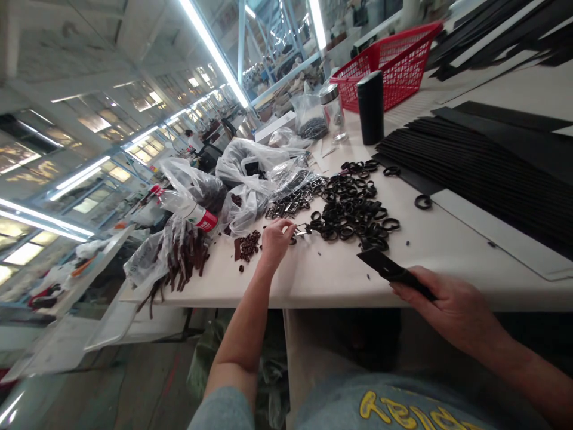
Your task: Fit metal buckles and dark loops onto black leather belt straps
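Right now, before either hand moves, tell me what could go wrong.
The brown strips overhang the table's edge, so a brush might pull them off.
The metal buckles lie against the black loops and could get mixed in.
The strap in the right hand might knock nearby loops.

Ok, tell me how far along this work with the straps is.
Done: no finished piece stands out; the stacked straps show no visible buckles. In hand: the right hand holds a black strap; the left hand pinches what looks like a metal buckle. Apparently left: that stack, the piled black loops and loose buckles.
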